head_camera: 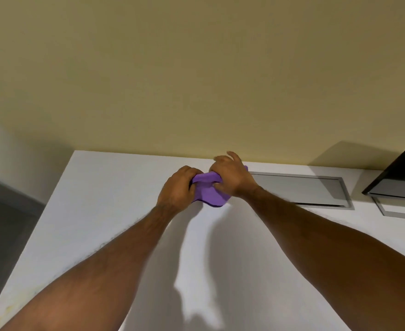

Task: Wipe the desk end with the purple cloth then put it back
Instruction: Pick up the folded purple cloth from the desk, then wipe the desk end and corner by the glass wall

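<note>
The purple cloth (210,193) is bunched up between both hands, just above the white desk (105,211) near its far edge by the wall. My left hand (178,187) grips the cloth's left side with curled fingers. My right hand (230,179) clasps its right side, thumb pressed into the fabric and some fingers partly lifted. Most of the cloth is hidden by the hands. The desk's left end runs diagonally from the far corner towards the lower left.
A grey framed cable flap (301,189) is set into the desk right of the hands. A dark monitor (402,173) on a grey base (397,210) stands at the far right. A yellow wall (196,80) backs the desk; dark floor (3,223) lies left.
</note>
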Demonstrator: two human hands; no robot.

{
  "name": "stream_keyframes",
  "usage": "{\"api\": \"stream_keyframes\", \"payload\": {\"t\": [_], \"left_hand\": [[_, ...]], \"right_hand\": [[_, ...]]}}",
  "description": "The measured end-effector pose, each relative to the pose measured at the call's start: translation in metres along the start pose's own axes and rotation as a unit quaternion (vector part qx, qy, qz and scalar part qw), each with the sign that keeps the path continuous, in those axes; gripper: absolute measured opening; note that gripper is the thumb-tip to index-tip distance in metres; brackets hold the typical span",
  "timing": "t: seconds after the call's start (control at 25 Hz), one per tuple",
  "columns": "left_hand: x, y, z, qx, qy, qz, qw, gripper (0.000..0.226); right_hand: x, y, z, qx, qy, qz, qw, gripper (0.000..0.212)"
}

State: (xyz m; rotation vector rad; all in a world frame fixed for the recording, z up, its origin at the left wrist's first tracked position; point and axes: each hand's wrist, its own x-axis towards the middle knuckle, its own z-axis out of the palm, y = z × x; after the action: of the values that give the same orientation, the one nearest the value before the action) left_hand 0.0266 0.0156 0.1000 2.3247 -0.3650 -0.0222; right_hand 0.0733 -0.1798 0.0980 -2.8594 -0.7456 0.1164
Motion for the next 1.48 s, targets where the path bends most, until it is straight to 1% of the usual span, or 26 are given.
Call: {"api": "stream_keyframes", "payload": {"t": [0.08, 0.12, 0.16, 0.24, 0.32, 0.36, 0.44, 0.48, 0.56, 0.6, 0.64, 0.68, 0.76, 0.8, 0.84, 0.92, 0.96, 1.0, 1.08, 1.24, 1.32, 1.4, 1.44, 1.48], "left_hand": [[-0.016, -0.007, -0.02, -0.014, 0.018, -0.022, 0.999, 0.028], [-0.025, -0.011, -0.03, -0.023, 0.033, -0.036, 0.999, 0.028], [-0.036, -0.017, -0.04, -0.034, 0.052, -0.052, 0.997, 0.028], [-0.054, -0.027, -0.054, -0.059, 0.106, -0.083, 0.989, 0.03], [-0.077, -0.037, -0.067, -0.086, 0.167, -0.115, 0.975, 0.029], [-0.088, -0.041, -0.073, -0.102, 0.182, -0.136, 0.969, 0.029], [-0.114, -0.046, -0.085, -0.138, 0.198, -0.163, 0.957, 0.032], [-0.13, -0.047, -0.092, -0.158, 0.207, -0.168, 0.951, 0.027], [-0.164, -0.046, -0.107, -0.189, 0.221, -0.164, 0.943, 0.011], [-0.174, -0.043, -0.111, -0.197, 0.223, -0.161, 0.941, 0.015], [-0.189, -0.043, -0.118, -0.203, 0.226, -0.166, 0.938, 0.016], [-0.205, -0.045, -0.125, -0.21, 0.234, -0.176, 0.933, 0.015], [-0.235, -0.053, -0.135, -0.224, 0.253, -0.193, 0.921, 0.01], [-0.251, -0.06, -0.139, -0.229, 0.262, -0.202, 0.916, 0.009], [-0.267, -0.066, -0.143, -0.23, 0.268, -0.214, 0.911, 0.01], [-0.302, -0.079, -0.149, -0.238, 0.278, -0.242, 0.898, 0.012], [-0.317, -0.084, -0.151, -0.244, 0.283, -0.255, 0.892, 0.014], [-0.331, -0.088, -0.152, -0.247, 0.286, -0.267, 0.886, 0.015], [-0.362, -0.098, -0.155, -0.255, 0.289, -0.295, 0.875, 0.019], [-0.41, -0.125, -0.152, -0.292, 0.296, -0.362, 0.834, 0.023], [-0.433, -0.142, -0.151, -0.321, 0.308, -0.401, 0.801, 0.03], [-0.45, -0.158, -0.146, -0.349, 0.306, -0.446, 0.766, 0.032], [-0.456, -0.165, -0.143, -0.364, 0.3, -0.462, 0.751, 0.031], [-0.46, -0.172, -0.14, -0.374, 0.288, -0.476, 0.742, 0.031]], "right_hand": [[-0.004, -0.012, -0.002, 0.033, 0.017, 0.049, 0.998, 0.016], [-0.008, -0.018, -0.002, 0.085, 0.033, 0.08, 0.993, 0.013], [-0.011, -0.027, -0.001, 0.155, 0.045, 0.114, 0.98, 0.012], [-0.016, -0.041, 0.0, 0.285, 0.051, 0.167, 0.942, 0.014], [-0.02, -0.064, 0.001, 0.358, 0.062, 0.185, 0.913, 0.016], [-0.023, -0.077, 0.002, 0.391, 0.068, 0.193, 0.897, 0.017], [-0.027, -0.103, 0.004, 0.466, 0.085, 0.213, 0.854, 0.019], [-0.028, -0.117, 0.005, 0.506, 0.094, 0.225, 0.827, 0.021], [-0.034, -0.15, 0.008, 0.592, 0.104, 0.25, 0.759, 0.031], [-0.037, -0.16, 0.008, 0.632, 0.106, 0.259, 0.722, 0.034], [-0.042, -0.177, 0.011, 0.664, 0.101, 0.259, 0.694, 0.034], [-0.047, -0.194, 0.017, 0.681, 0.088, 0.255, 0.68, 0.033], [-0.057, -0.226, 0.029, 0.683, 0.056, 0.249, 0.684, 0.031], [-0.06, -0.243, 0.035, 0.672, 0.045, 0.243, 0.698, 0.031], [-0.063, -0.259, 0.041, 0.65, 0.039, 0.231, 0.723, 0.03], [-0.066, -0.295, 0.054, 0.59, 0.042, 0.194, 0.783, 0.023], [-0.068, -0.31, 0.06, 0.56, 0.05, 0.187, 0.806, 0.023], [-0.069, -0.324, 0.066, 0.537, 0.062, 0.19, 0.82, 0.026], [-0.073, -0.354, 0.081, 0.513, 0.058, 0.192, 0.835, 0.033], [-0.079, -0.396, 0.105, 0.483, -0.021, 0.181, 0.856, 0.033], [-0.076, -0.415, 0.114, 0.48, -0.084, 0.199, 0.85, 0.032], [-0.071, -0.428, 0.121, 0.487, -0.143, 0.208, 0.836, 0.041], [-0.067, -0.432, 0.124, 0.474, -0.16, 0.203, 0.842, 0.046], [-0.061, -0.435, 0.129, 0.449, -0.168, 0.191, 0.857, 0.049]]}}
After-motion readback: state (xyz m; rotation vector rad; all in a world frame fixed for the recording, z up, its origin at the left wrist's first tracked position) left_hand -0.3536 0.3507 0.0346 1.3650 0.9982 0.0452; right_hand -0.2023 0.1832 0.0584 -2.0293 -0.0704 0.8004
